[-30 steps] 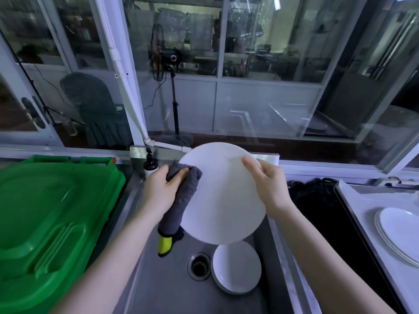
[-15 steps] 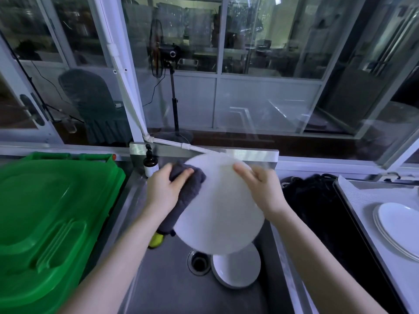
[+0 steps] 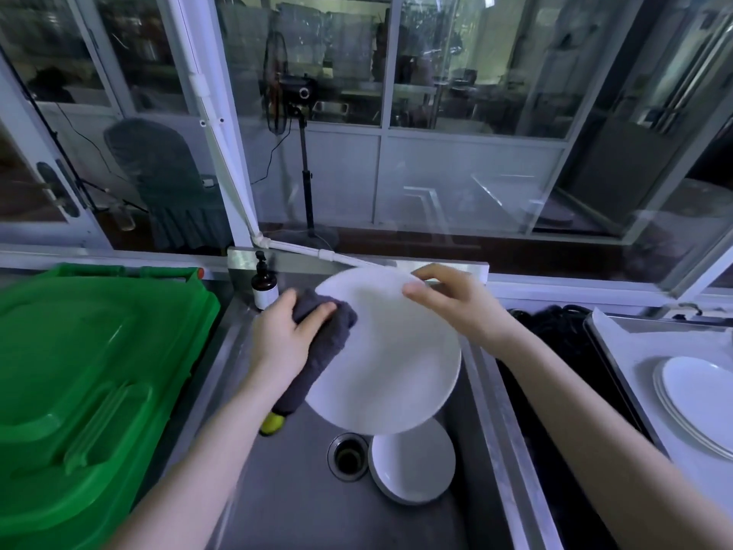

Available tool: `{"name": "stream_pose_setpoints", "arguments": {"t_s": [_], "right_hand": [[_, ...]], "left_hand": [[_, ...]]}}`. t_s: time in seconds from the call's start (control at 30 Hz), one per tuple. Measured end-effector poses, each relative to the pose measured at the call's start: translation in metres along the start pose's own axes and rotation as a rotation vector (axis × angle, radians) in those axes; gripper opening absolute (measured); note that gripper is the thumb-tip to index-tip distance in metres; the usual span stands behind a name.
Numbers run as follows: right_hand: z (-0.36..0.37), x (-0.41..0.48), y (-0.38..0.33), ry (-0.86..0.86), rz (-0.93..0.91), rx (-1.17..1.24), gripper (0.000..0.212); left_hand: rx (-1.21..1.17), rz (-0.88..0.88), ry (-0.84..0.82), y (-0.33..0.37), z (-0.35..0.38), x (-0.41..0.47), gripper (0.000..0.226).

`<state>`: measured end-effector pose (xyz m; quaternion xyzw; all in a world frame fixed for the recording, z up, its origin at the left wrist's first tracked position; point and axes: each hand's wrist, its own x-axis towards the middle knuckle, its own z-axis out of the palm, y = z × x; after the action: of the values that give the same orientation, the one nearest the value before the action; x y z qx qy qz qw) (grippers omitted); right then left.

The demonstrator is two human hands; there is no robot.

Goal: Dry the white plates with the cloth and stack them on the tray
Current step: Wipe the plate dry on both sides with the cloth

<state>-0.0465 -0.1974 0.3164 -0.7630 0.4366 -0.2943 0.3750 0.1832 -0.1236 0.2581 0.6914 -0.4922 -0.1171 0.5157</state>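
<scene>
We see left hand (image 3: 283,341) clamping dark grey cloth (image 3: 331,331) on round white plate (image 3: 392,363); grip of right hand (image 3: 460,311) apparently pinches rim, steadying it.

Of the person only the two arms are seen. The left grip (image 3: 283,343) is a bare hand, and the right grip (image 3: 456,307) is a bare hand too. The left forearm (image 3: 190,462) and the right forearm (image 3: 595,422) are also bare, along all their length to the picture's edge. Both are slim and smooth. The right thumb shows a short nail, slightly blurred.
</scene>
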Motion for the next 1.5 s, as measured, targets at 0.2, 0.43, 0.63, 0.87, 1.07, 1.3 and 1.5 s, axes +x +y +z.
{"name": "stream_pose_setpoints", "arguments": {"t_s": [0.2,0.43,0.63,0.87,1.07,1.3,1.5], "right_hand": [[0.019,0.002,-0.006,-0.061,-0.126,-0.263,0.047],[0.042,-0.019,0.006,0.502,0.164,0.445,0.049],[0.072,-0.038,0.017,0.479,0.357,0.564,0.021],[0.007,0.003,-0.003,-0.057,-0.043,-0.125,0.036],[0.019,0.003,0.004,0.05,-0.109,-0.187,0.053],[0.072,-0.016,0.014,0.731,0.344,0.6,0.048],[0.035,-0.018,0.025,0.32,0.224,0.413,0.036]], "left_hand": [[0.053,0.187,-0.226,0.03,-0.004,0.005,0.03],[-0.178,-0.259,0.145,0.012,0.014,-0.005,0.03],[-0.224,-0.538,0.126,-0.006,0.025,-0.012,0.033],[0.067,0.149,-0.172,0.018,0.001,0.012,0.028],[0.074,0.185,-0.249,0.029,0.003,0.021,0.027],[-0.19,-0.509,0.184,-0.001,0.034,0.0,0.037],[-0.214,-0.397,0.102,-0.02,0.024,-0.003,0.028]]}}
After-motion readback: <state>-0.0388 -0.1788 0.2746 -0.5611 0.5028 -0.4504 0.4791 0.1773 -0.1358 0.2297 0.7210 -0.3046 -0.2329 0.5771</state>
